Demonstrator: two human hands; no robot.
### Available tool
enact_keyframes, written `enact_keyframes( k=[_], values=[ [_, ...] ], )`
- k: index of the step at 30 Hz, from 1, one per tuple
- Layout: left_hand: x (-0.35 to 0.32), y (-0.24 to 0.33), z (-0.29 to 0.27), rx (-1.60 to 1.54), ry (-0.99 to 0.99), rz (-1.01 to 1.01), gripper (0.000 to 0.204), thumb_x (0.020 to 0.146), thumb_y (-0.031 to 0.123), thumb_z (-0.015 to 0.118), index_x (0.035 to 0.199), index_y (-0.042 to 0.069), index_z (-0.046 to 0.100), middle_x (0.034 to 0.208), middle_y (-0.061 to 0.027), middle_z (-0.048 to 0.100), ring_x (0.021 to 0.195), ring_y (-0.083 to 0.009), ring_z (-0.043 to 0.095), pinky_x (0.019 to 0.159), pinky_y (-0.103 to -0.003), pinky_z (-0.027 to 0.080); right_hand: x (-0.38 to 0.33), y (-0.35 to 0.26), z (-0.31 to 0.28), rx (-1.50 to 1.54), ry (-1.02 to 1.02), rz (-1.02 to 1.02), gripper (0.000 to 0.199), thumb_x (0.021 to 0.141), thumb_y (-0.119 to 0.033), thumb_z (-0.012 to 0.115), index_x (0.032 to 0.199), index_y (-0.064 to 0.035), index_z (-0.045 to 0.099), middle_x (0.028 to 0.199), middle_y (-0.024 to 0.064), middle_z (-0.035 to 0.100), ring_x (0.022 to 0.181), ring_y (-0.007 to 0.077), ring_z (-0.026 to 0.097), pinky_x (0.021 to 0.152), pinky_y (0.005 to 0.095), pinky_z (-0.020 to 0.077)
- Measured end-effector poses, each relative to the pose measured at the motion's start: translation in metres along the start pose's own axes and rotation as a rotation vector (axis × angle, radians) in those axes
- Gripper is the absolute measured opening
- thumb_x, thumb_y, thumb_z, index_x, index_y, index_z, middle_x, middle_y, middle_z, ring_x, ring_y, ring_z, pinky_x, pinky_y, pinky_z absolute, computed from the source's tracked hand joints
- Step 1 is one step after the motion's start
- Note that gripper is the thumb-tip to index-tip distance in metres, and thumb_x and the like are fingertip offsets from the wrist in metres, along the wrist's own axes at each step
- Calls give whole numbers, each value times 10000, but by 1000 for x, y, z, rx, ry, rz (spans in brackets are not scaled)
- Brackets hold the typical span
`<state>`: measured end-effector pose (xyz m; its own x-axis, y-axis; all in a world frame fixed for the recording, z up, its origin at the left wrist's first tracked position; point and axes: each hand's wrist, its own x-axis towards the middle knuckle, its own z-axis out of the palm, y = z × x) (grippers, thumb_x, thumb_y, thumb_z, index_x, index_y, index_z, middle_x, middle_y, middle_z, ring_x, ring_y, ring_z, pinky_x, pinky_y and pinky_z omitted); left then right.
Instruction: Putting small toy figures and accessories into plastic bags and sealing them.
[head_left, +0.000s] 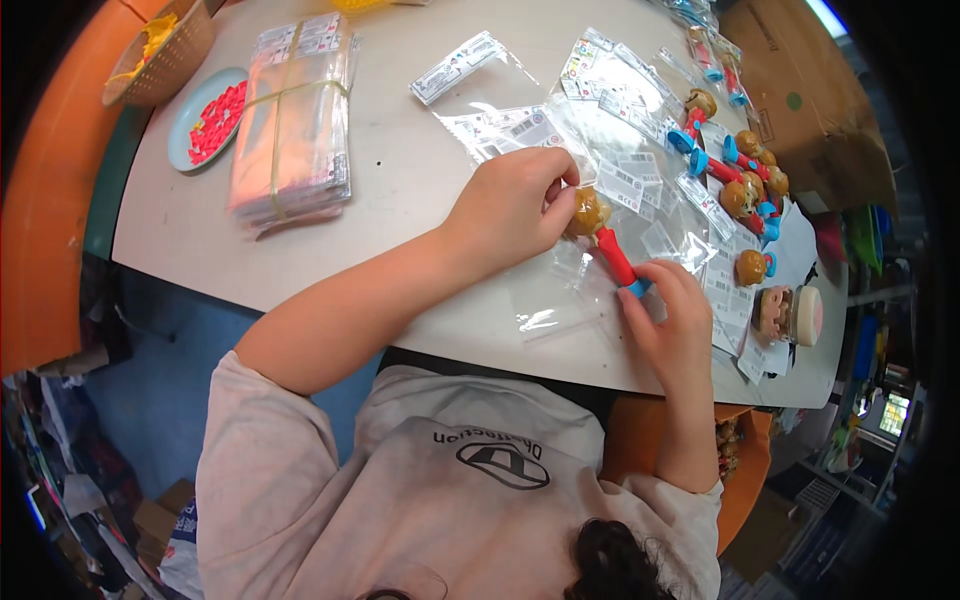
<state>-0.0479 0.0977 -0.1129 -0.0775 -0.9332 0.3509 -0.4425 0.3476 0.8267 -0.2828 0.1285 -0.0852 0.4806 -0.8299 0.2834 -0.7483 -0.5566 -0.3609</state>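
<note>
A toy with a round brown head, a red handle (614,258) and a blue end lies slanting across clear film in front of me. My right hand (672,318) pinches its blue end between thumb and fingers. Beside the brown head, my left hand (520,203) is closed, its fingertips pressed together at what looks like the edge of a clear plastic bag (545,305); the exact grip is partly hidden. Whether the toy is inside the bag or on top of it, I cannot tell. More clear bags with printed headers (458,68) overlap beyond my hands.
Several similar toys (740,195) lie at the right, near a lidded jar (803,316) and a cardboard box (810,95). At the left are a banded stack of bags (295,125), a plate (181,140) of small red pieces and a basket (180,60).
</note>
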Motion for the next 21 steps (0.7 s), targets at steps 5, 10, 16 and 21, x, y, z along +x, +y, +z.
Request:
enact_keyframes(
  k=[5, 10, 16, 21],
  values=[
    [-1, -1, 0, 25, 24, 44, 75, 808, 63, 611, 858, 8, 609, 749, -111, 613, 645, -231, 609, 602, -328, 491, 4, -3, -4, 567, -133, 386, 245, 787, -48, 712, 1004, 23, 623, 919, 84, 658, 810, 159, 642, 697, 263, 521],
    [-1, 1, -1, 17, 50, 78, 79, 801, 79, 615, 848, 16, 607, 754, -126, 615, 668, -275, 623, 614, -360, 498, 15, -2, -3, 1038, -149, 719, 226, 828, -42, 686, 1023, 53, 620, 908, 70, 658, 786, 107, 634, 700, 228, 532],
    [5, 1, -9, 117, 159, 178, 77, 781, 79, 649, 822, 22, 617, 749, -98, 578, 680, -266, 600, 601, -346, 488, 5, -5, 10, 1007, -82, 557, 191, 860, -67, 655, 1019, 36, 625, 900, 69, 660, 791, 115, 642, 734, 246, 546],
    [4, 3, -9, 19, 150, 229, 54, 774, 49, 654, 819, 39, 628, 774, -96, 563, 681, -260, 589, 586, -344, 478, 12, -4, 17, 1171, 44, 747, 201, 893, -128, 631, 1019, 28, 612, 904, 100, 662, 813, 168, 668, 705, 248, 560]
  ],
)
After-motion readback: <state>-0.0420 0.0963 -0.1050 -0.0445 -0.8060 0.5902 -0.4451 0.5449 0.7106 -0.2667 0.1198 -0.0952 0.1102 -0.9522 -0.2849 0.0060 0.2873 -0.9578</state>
